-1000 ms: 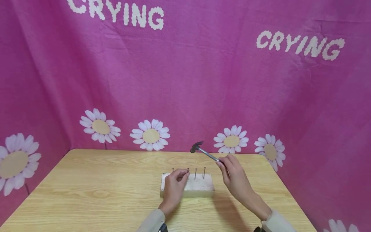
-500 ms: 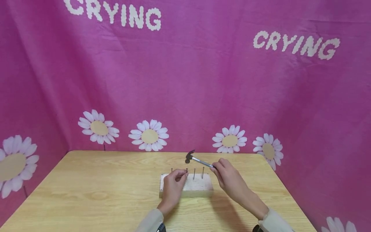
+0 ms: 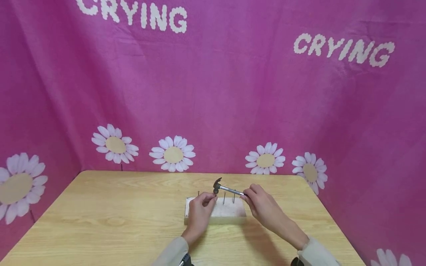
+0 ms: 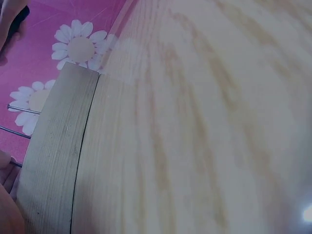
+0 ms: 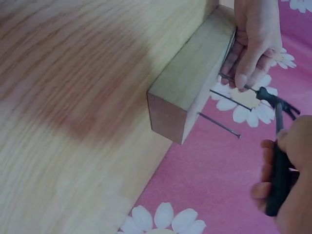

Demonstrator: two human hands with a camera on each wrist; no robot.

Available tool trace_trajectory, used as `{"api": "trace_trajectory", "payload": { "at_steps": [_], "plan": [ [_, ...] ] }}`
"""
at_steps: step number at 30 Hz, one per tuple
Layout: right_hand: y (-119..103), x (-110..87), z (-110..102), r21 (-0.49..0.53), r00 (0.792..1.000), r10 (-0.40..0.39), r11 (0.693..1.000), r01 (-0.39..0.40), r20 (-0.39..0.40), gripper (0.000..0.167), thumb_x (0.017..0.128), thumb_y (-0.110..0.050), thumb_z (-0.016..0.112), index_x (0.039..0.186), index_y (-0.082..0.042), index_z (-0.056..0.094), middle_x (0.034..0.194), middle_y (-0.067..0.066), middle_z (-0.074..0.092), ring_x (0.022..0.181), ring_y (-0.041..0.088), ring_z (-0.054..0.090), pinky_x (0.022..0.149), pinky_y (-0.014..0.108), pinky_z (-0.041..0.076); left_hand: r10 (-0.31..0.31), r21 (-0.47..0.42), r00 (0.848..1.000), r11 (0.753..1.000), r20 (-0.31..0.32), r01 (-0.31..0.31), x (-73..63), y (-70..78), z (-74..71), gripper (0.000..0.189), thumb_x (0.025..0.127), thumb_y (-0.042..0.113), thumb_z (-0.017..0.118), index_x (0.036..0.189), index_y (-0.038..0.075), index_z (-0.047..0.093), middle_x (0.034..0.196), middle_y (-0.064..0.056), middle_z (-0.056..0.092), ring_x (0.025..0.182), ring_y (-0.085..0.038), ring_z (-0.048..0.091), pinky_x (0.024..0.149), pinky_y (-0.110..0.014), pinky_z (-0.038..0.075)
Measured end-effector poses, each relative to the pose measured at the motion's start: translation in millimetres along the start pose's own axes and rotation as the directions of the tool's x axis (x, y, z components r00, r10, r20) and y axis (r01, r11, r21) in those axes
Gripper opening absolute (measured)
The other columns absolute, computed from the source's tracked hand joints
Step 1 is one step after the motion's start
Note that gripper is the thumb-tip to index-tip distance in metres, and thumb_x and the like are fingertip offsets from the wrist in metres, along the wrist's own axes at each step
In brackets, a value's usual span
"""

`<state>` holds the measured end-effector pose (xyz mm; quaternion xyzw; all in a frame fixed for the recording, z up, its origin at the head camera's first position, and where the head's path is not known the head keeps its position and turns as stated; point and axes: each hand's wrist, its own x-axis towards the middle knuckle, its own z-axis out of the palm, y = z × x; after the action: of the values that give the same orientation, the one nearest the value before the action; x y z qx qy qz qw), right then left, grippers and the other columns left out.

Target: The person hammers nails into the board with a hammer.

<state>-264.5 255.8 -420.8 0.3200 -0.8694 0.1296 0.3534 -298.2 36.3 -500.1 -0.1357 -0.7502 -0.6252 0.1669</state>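
A pale wooden block [image 3: 229,211] has several nails standing upright in its top. My left hand [image 3: 199,214] reaches over it, thumb and fingertips pinching one nail [image 5: 226,77] around its shank. My right hand [image 3: 266,207] grips a small claw hammer [image 3: 231,190] by its dark handle. In the right wrist view the hammer's striking face is right at the head of that pinched nail. Right of the left hand stand two more nails, a nearer nail [image 5: 231,100] and an end nail [image 5: 219,125]. A further nail [image 3: 198,193] shows left of the left hand, its lower part hidden.
The block lies on a light wood-grain table [image 3: 116,221]. Behind the table and along both sides hangs a pink cloth [image 3: 219,92] printed with daisies and white lettering.
The hammer has come down and slightly left, from raised above the block to the head of the pinched nail. My left hand keeps its pinch in the same place.
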Motion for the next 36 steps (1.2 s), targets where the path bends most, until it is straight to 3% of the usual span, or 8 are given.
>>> {"api": "trace_trajectory", "payload": {
  "at_steps": [6,13,19,24,30,36],
  "plan": [
    [3.3,3.0,1.0,0.058,0.995,0.039,0.998,-0.034,-0.087,0.006,0.095,-0.001,0.072,0.098,-0.004,0.068,0.085,-0.001,0.053,0.077,0.011,0.048,0.06,0.026,0.046,-0.003,-0.006,1.0,1.0,0.001,0.003,1.9,-0.3,0.4,0.009,0.095,0.001,0.075,0.101,0.006,0.078,0.099,-0.01,0.08,0.086,-0.018,0.075,0.078,-0.022,0.061],
    [4.9,-0.5,1.9,0.012,1.0,0.007,1.0,-0.007,0.009,0.007,0.093,-0.004,0.076,0.093,-0.006,0.069,0.081,-0.005,0.051,0.074,0.008,0.047,0.059,0.023,0.046,0.023,-0.02,1.0,1.0,0.0,-0.023,2.2,-1.2,2.3,0.006,0.094,0.0,0.075,0.098,0.004,0.078,0.096,-0.01,0.08,0.083,-0.019,0.075,0.075,-0.022,0.061],
    [4.5,-0.3,0.7,0.079,0.995,0.048,0.996,-0.04,-0.092,0.007,0.102,-0.008,0.066,0.098,-0.003,0.068,0.086,-0.002,0.055,0.078,0.011,0.049,0.063,0.026,0.047,0.017,-0.011,1.0,1.0,-0.005,-0.018,1.2,-0.7,0.4,0.008,0.094,0.0,0.075,0.099,0.005,0.078,0.097,-0.01,0.08,0.083,-0.018,0.075,0.075,-0.022,0.061],
    [2.9,-0.4,2.2,0.011,0.999,0.037,0.999,-0.037,-0.008,0.007,0.093,-0.005,0.076,0.092,-0.007,0.069,0.079,-0.005,0.052,0.072,0.009,0.047,0.057,0.025,0.045,-0.003,0.002,1.0,1.0,0.004,0.003,1.3,1.1,-1.3,0.008,0.094,0.0,0.075,0.1,0.005,0.078,0.097,-0.01,0.08,0.084,-0.019,0.075,0.077,-0.022,0.061],
    [3.7,-4.3,4.6,0.066,0.992,0.08,0.995,-0.074,-0.1,0.01,0.091,0.001,0.075,0.096,-0.005,0.069,0.083,-0.002,0.054,0.075,0.01,0.048,0.059,0.027,0.046,-0.003,-0.004,1.0,1.0,0.019,0.003,0.3,2.0,-1.6,0.008,0.095,0.0,0.074,0.101,0.004,0.078,0.099,-0.011,0.08,0.086,-0.021,0.075,0.078,-0.022,0.061],
    [3.9,-4.6,3.8,0.022,0.999,0.047,0.999,-0.047,-0.022,0.008,0.09,-0.003,0.078,0.091,-0.006,0.07,0.079,-0.005,0.051,0.072,0.008,0.046,0.057,0.024,0.044,0.001,0.003,1.0,1.0,0.012,-0.001,-0.1,-0.8,-1.6,0.008,0.095,0.0,0.074,0.101,0.004,0.077,0.098,-0.012,0.08,0.085,-0.019,0.075,0.077,-0.022,0.061]
  ]
}}
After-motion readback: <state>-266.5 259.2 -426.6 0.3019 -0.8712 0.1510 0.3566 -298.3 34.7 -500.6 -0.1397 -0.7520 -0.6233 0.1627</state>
